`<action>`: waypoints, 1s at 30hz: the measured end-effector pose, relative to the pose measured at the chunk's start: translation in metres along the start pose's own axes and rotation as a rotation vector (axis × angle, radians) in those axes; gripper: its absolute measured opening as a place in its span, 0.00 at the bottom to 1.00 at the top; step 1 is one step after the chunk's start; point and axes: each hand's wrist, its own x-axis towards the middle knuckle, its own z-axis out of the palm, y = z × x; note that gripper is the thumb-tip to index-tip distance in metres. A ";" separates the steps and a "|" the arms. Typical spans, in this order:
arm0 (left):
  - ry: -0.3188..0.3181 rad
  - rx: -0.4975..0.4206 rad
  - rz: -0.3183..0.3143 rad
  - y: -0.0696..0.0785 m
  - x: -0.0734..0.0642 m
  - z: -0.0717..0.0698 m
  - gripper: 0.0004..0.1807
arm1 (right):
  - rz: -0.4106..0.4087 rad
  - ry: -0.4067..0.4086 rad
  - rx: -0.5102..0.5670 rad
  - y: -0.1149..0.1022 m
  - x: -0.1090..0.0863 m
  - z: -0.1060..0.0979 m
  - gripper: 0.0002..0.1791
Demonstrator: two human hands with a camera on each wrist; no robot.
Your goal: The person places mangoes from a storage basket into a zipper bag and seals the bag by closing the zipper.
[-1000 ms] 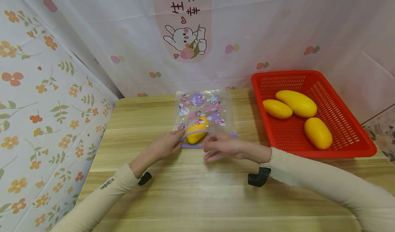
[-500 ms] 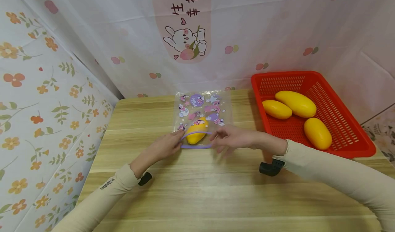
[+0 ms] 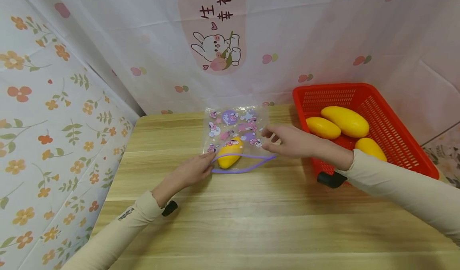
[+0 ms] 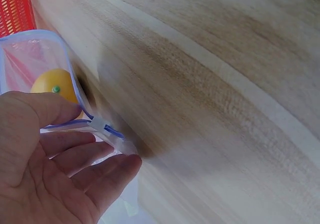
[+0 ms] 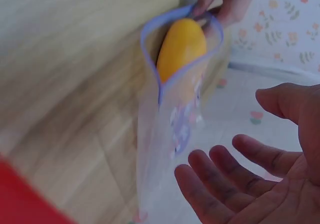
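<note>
Head view is showing my left hand (image 3: 192, 170) pinching the clear bag (image 3: 237, 131) at eight o'clock; the yellow fruit (image 3: 230, 153) is lying inside, toward seven. My right hand (image 3: 292, 141) is hovering at three, fingers spread.

A clear, glossy plastic bag (image 3: 246, 126) and a smooth, satiny yellow fruit (image 3: 226, 161) lie on a wood-grained surface (image 3: 230, 222) with a soft sheen, near a shiny red plastic basket (image 3: 328, 96), matt cloth sleeves (image 3: 118, 228) and a creased, cloth-like backdrop (image 3: 151, 26).
</note>
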 end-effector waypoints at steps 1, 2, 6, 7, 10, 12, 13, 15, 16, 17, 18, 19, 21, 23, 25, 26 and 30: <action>0.000 0.002 0.002 0.000 0.000 0.000 0.30 | -0.008 0.016 -0.028 0.002 -0.001 -0.003 0.21; 0.003 0.001 0.005 0.000 0.000 0.001 0.30 | -0.020 0.034 -0.059 0.003 -0.003 -0.005 0.22; 0.012 0.018 0.013 -0.001 0.001 0.001 0.30 | -0.031 0.071 -0.159 0.010 -0.008 -0.015 0.25; 0.015 0.022 0.014 -0.001 0.002 0.002 0.30 | -0.029 0.075 -0.182 0.012 -0.009 -0.017 0.26; 0.009 0.022 0.008 -0.001 0.002 0.001 0.30 | -0.005 0.079 -0.226 0.016 -0.013 -0.024 0.28; -0.003 0.025 0.003 0.000 0.003 0.002 0.30 | 0.017 0.085 -0.246 0.018 -0.016 -0.029 0.28; -0.010 0.027 -0.001 0.000 0.003 0.002 0.30 | 0.025 0.088 -0.256 0.019 -0.017 -0.031 0.28; -0.024 0.028 -0.012 0.001 0.003 0.001 0.30 | 0.037 0.098 -0.276 0.021 -0.021 -0.035 0.29; -0.030 0.031 -0.016 0.002 0.003 0.001 0.30 | 0.040 0.103 -0.283 0.022 -0.023 -0.037 0.29; -0.034 0.031 -0.020 0.002 0.003 0.001 0.30 | 0.043 0.106 -0.290 0.023 -0.024 -0.040 0.30; -0.035 0.027 -0.024 0.003 0.002 0.000 0.30 | 0.043 0.108 -0.296 0.025 -0.026 -0.042 0.31; -0.034 0.028 -0.026 0.003 0.002 0.000 0.30 | 0.048 0.109 -0.303 0.026 -0.028 -0.044 0.31; -0.037 0.025 -0.033 0.004 0.001 -0.001 0.30 | 0.061 0.107 -0.317 0.029 -0.031 -0.048 0.33; -0.039 0.025 -0.037 0.004 0.001 -0.002 0.30 | 0.078 0.102 -0.330 0.032 -0.033 -0.052 0.34; -0.040 0.030 -0.038 0.004 0.000 -0.002 0.30 | 0.091 0.100 -0.350 0.036 -0.036 -0.055 0.34; -0.042 0.030 -0.040 0.004 0.000 -0.002 0.30 | 0.092 0.102 -0.360 0.038 -0.037 -0.056 0.33; -0.034 0.035 -0.030 0.004 -0.001 -0.001 0.30 | 0.077 0.119 -0.398 0.047 -0.043 -0.061 0.32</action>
